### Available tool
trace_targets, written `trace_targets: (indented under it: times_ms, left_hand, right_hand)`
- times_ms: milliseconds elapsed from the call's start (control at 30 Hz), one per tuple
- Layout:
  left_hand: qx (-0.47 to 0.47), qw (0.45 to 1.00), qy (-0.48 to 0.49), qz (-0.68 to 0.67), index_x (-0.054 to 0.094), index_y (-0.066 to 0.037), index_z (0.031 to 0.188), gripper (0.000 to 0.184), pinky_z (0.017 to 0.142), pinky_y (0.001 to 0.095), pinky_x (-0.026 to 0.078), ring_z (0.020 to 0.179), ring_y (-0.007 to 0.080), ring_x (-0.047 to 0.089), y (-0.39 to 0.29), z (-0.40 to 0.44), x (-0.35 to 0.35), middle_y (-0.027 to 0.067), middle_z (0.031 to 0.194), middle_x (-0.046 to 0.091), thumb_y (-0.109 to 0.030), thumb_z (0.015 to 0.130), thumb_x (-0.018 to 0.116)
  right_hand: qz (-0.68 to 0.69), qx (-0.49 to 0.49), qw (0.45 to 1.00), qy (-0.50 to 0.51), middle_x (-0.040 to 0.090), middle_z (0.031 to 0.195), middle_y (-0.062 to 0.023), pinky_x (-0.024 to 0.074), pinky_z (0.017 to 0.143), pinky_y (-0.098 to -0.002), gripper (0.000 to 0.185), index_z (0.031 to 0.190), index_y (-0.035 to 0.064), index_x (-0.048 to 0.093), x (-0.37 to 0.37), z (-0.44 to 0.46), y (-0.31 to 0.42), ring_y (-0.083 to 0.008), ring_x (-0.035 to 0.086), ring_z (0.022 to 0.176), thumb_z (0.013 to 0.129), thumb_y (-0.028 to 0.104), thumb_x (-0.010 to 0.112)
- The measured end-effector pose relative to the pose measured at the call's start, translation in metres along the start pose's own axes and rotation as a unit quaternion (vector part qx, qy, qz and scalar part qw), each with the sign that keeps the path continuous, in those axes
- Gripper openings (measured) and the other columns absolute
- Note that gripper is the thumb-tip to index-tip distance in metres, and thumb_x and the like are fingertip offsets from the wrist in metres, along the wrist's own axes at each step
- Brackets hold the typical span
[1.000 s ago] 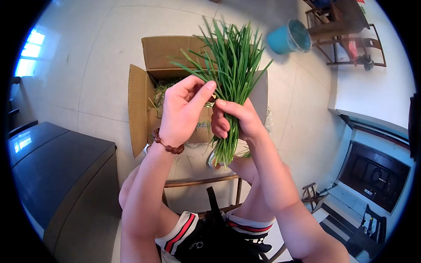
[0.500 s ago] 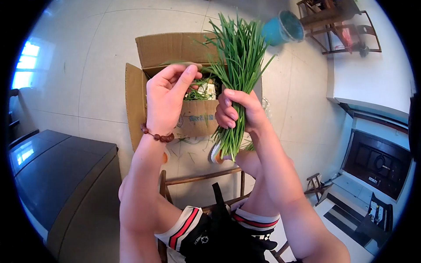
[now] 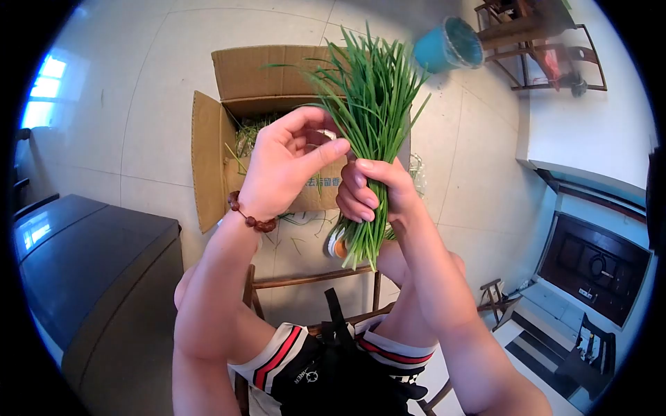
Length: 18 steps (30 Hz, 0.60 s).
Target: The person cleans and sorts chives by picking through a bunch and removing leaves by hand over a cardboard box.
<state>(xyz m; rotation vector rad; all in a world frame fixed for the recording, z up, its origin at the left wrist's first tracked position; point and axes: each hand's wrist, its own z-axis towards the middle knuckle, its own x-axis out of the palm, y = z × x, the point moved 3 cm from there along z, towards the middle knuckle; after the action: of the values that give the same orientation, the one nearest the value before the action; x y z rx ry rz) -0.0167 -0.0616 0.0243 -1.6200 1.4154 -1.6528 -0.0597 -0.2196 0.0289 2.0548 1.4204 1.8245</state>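
A thick bundle of garlic chives (image 3: 378, 104) stands upright in my right hand (image 3: 378, 191), which is wrapped round its lower stems. Cut ends stick out below the fist, and the long green leaves fan out above it. My left hand (image 3: 288, 163), with a beaded bracelet at the wrist, is at the bundle's left edge. Its thumb is held apart from the curled fingers, and the fingertips reach the outer leaves, partly hidden behind them. Beneath both hands is an open cardboard box (image 3: 267, 69) with loose green scraps (image 3: 253, 132) inside.
Stray leaf bits (image 3: 297, 244) lie on the tiled floor by my shoe (image 3: 336, 244). A blue bucket (image 3: 440, 47) stands beyond the box at the right, near wooden furniture (image 3: 527, 31). At the left is a dark, shiny-topped cabinet (image 3: 97, 236).
My left hand has moved right and down from above the box to the chives, and its fingers have parted. The right hand keeps its grip on the bundle.
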Motion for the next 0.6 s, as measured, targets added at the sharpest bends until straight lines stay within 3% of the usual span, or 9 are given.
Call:
trace_targets:
  times_ms: [133, 233, 333, 500, 600]
  left_hand:
    - [0.011, 1.0, 0.003, -0.002, 0.061, 0.001, 0.125, 0.033, 0.09, 0.0259, 0.054, 0.094, 0.0091, 0.065, 0.004, 0.0, 0.005, 0.0039, 0.103, 0.069, -0.006, 0.094, 0.072]
    - [0.018, 0.999, 0.025, 0.012, 0.062, 0.002, 0.126, 0.032, 0.089, 0.0256, 0.054, 0.097, 0.0103, 0.066, 0.005, 0.001, 0.005, 0.0058, 0.105, 0.07, -0.006, 0.096, 0.069]
    - [-0.025, 0.999, 0.037, 0.021, 0.063, 0.003, 0.123, 0.025, 0.088, 0.029, 0.054, 0.094, 0.0122, 0.066, 0.001, -0.003, 0.004, 0.0066, 0.103, 0.071, -0.005, 0.099, 0.065]
    - [-0.054, 0.997, 0.033, 0.044, 0.068, 0.004, 0.116, 0.02, 0.083, 0.0268, 0.054, 0.092, 0.0118, 0.066, -0.001, -0.006, 0.001, 0.0072, 0.097, 0.072, -0.007, 0.1, 0.064]
    - [-0.087, 0.994, 0.044, 0.041, 0.066, 0.004, 0.12, 0.024, 0.081, 0.0247, 0.053, 0.092, 0.0107, 0.066, 0.003, -0.007, 0.001, 0.0063, 0.096, 0.07, -0.003, 0.098, 0.066]
  right_hand:
    - [0.134, -0.008, 0.987, 0.084, 0.048, 0.053, 0.0015, 0.0419, 0.043, -0.0295, 0.025, 0.087, 0.0076, 0.052, -0.003, -0.007, 0.0, -0.0125, 0.047, 0.039, 0.105, 0.025, 0.049]
    - [0.213, -0.013, 0.968, 0.133, 0.046, 0.054, -0.0007, 0.0407, 0.046, -0.0319, 0.026, 0.085, 0.0065, 0.052, -0.004, -0.011, 0.0, -0.0154, 0.046, 0.041, 0.104, 0.023, 0.05]
    - [0.216, -0.014, 0.961, 0.169, 0.046, 0.055, -0.0001, 0.041, 0.046, -0.0322, 0.027, 0.086, 0.007, 0.051, -0.004, -0.012, 0.003, -0.0151, 0.046, 0.042, 0.105, 0.025, 0.049]
    - [0.224, -0.02, 0.957, 0.181, 0.047, 0.055, 0.0012, 0.0416, 0.045, -0.0307, 0.027, 0.086, 0.0068, 0.052, -0.006, -0.015, 0.003, -0.0138, 0.047, 0.041, 0.105, 0.025, 0.05]
    - [0.227, -0.033, 0.954, 0.19, 0.048, 0.055, 0.0016, 0.0421, 0.045, -0.0301, 0.026, 0.086, 0.0069, 0.052, -0.005, -0.014, 0.004, -0.013, 0.048, 0.041, 0.105, 0.025, 0.05]
